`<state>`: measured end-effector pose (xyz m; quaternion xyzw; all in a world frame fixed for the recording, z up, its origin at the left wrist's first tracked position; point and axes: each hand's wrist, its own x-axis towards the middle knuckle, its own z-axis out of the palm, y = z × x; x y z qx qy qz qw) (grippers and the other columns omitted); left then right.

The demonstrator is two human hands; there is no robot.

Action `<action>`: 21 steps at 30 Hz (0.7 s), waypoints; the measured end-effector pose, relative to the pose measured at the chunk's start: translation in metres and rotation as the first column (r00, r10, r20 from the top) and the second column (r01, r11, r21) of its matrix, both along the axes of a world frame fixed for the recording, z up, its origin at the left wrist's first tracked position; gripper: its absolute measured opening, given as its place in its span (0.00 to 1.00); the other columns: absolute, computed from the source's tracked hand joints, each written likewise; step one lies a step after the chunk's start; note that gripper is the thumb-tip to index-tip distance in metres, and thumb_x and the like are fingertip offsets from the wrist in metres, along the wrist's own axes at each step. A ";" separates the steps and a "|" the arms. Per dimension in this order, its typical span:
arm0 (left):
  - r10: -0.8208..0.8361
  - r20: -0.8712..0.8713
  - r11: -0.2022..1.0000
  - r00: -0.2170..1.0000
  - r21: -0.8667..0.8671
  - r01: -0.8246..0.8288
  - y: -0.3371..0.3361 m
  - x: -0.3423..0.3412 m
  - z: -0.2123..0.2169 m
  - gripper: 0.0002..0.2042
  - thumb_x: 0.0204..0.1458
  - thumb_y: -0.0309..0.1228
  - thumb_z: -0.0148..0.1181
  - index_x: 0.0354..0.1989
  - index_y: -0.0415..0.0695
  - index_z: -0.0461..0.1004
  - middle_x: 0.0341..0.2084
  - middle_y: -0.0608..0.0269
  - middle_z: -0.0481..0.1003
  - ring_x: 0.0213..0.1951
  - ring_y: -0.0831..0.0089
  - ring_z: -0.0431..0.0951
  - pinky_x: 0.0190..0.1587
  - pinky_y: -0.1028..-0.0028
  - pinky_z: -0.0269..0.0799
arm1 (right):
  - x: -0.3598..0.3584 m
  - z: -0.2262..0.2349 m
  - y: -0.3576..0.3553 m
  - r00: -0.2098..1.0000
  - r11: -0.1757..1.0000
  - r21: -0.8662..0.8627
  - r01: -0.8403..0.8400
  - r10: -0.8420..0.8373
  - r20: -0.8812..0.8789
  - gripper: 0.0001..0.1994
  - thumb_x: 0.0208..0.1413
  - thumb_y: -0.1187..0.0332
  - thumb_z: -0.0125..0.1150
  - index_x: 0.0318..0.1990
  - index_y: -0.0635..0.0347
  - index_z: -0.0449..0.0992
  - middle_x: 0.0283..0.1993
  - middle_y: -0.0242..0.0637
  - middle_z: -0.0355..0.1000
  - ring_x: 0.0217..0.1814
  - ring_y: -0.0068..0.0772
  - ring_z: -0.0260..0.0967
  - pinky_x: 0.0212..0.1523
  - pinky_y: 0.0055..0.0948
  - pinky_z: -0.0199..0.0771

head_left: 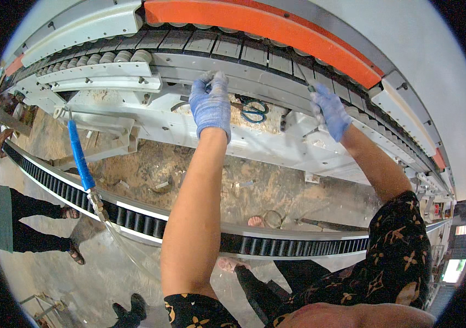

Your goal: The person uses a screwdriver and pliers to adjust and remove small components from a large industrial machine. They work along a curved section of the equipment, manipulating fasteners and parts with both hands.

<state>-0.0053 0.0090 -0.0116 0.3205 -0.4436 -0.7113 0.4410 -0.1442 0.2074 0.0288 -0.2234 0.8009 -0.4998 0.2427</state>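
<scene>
Gripping a slender straight tool with a thin metal shaft and a dark teal handle (310,87), my right hand (330,111), in a blue-and-grey knitted glove, had its fingers closed round the handle beside a track of grey rectangular pads (228,48). The tool's long axis pointed from those fingers toward eleven o'clock, over the pads, which ran there from about nine to four o'clock; whether its tip touched one I could not make out. My left hand (210,105), gloved alike, stood well apart at nine o'clock from the right and so was farther from the tool. Its fingers were curled at the long grey metal rail (260,79) below the track; whether they pinched anything was hidden from me. Just beyond this glove at three o'clock, a scissor-like tool with dark teal loop handles (254,112) rested on a white metal ledge (156,112), amid pale crumbly debris. An orange metal cover (265,19) arched at twelve o'clock.

Toward eight o'clock hung a blue-sleeved nozzle (80,156) on a clear hose. A curved conveyor of black rollers (140,220) crossed above a dusty brown-grey floor (151,156), and at nine o'clock stood a co-worker in dark trousers (30,210).
</scene>
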 end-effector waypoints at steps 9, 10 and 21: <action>-0.077 -0.046 0.997 0.996 -0.034 0.076 0.006 -0.001 0.001 0.06 0.48 0.24 0.58 0.35 0.39 0.73 0.28 0.64 0.74 0.30 0.78 0.71 0.36 0.79 0.68 | -0.009 0.002 -0.025 0.922 0.988 -0.116 0.104 -0.052 0.384 0.18 0.57 0.63 0.47 0.56 0.46 0.58 0.16 0.21 0.55 0.11 0.16 0.49 0.14 0.23 0.57; -0.067 -0.051 0.997 0.996 -0.033 0.065 0.006 -0.001 0.001 0.07 0.49 0.25 0.58 0.36 0.39 0.73 0.28 0.64 0.74 0.31 0.78 0.71 0.37 0.78 0.68 | -0.008 0.004 -0.027 0.902 0.985 -0.137 0.106 -0.037 0.430 0.18 0.57 0.63 0.47 0.56 0.44 0.58 0.15 0.20 0.54 0.10 0.16 0.48 0.16 0.23 0.57; -0.088 -0.015 0.996 0.996 -0.024 0.088 0.009 -0.001 0.011 0.15 0.54 0.39 0.53 0.30 0.36 0.72 0.22 0.67 0.70 0.25 0.80 0.63 0.30 0.78 0.63 | -0.008 0.012 -0.024 0.765 0.970 -0.206 0.130 0.034 0.643 0.07 0.58 0.63 0.47 0.44 0.42 0.61 0.14 0.19 0.53 0.10 0.15 0.48 0.17 0.25 0.56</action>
